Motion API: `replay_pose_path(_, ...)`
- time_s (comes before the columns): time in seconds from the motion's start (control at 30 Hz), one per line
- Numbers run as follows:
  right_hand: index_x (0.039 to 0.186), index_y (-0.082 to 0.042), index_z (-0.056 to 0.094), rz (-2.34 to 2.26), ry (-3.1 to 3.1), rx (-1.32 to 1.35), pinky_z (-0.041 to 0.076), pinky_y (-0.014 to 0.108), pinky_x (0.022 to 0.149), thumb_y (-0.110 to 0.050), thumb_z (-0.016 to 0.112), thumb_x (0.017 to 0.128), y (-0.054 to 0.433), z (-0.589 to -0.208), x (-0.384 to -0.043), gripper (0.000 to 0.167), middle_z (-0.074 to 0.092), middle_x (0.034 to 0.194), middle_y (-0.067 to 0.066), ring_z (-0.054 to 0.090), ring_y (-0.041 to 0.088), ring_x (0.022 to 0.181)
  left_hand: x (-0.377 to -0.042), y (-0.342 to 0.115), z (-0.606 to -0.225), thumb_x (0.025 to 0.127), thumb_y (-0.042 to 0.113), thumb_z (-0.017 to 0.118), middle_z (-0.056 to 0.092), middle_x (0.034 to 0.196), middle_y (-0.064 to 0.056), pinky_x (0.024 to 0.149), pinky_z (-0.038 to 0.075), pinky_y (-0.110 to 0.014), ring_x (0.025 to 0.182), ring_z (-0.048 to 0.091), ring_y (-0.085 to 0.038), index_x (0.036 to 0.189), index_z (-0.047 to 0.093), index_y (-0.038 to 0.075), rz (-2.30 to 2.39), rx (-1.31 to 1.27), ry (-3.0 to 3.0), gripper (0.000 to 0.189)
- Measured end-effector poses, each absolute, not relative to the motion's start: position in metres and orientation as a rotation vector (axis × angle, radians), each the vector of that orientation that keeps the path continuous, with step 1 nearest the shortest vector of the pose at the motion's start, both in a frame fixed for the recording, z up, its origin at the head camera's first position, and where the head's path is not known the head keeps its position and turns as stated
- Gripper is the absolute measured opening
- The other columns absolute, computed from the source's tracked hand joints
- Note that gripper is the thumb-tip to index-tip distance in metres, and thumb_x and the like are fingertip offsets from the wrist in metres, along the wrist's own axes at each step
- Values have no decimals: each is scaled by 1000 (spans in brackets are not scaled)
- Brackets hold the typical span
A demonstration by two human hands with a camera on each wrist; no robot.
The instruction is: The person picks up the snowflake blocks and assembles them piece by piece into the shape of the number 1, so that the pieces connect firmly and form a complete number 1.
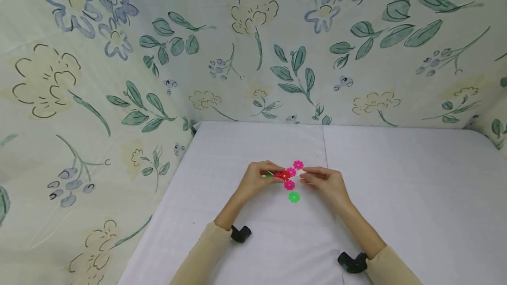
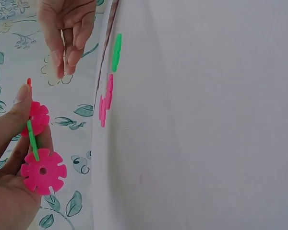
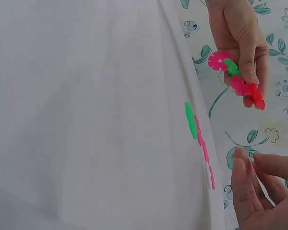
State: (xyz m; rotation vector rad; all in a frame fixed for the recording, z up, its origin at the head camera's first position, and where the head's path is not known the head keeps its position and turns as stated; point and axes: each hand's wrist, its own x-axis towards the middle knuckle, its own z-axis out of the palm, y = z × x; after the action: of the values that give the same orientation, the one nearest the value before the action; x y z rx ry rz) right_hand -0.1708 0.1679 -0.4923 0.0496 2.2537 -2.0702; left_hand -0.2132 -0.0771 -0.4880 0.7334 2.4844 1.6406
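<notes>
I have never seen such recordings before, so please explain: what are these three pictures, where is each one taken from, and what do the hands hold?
There is no machine here, only a person working with two bare hands. The large picture comes from a camera worn on the head, looking down at a white table with flowered cloth hung around it. The two smaller pictures come from cameras strapped to the wrists, so the table appears tilted on its side.

The left hand pinches a small cluster of joined plastic flower-shaped discs: pink, green and red ones slotted together. The right hand is close beside it, with fingertips pinched together; whether it holds a piece I cannot tell.

On the table lie loose discs: a green disc nearest the person, and pink discs beyond it.
</notes>
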Motion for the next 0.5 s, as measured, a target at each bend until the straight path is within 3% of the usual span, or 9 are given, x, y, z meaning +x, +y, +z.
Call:
replay_pose_path(0.2,128,7,68,-1917,2378,139,62,22,77,-13,75,96,177,-490,-180,39,76,115,21,75,3,85,-215,-81,-490,84,19,86,79,107,2,84,53,-26,102,67,-14,114,81,10,1642,716,2469,32)
replay_pose_path(0.5,128,0,71,-1706,2506,130,60,19,68,-13,75,96,181,-497,-192,35,75,110,19,69,8,80,-215,-83,-487,84,17,87,79,106,2,82,54,-24,100,66,-10,110,83,15,1627,670,2466,27)
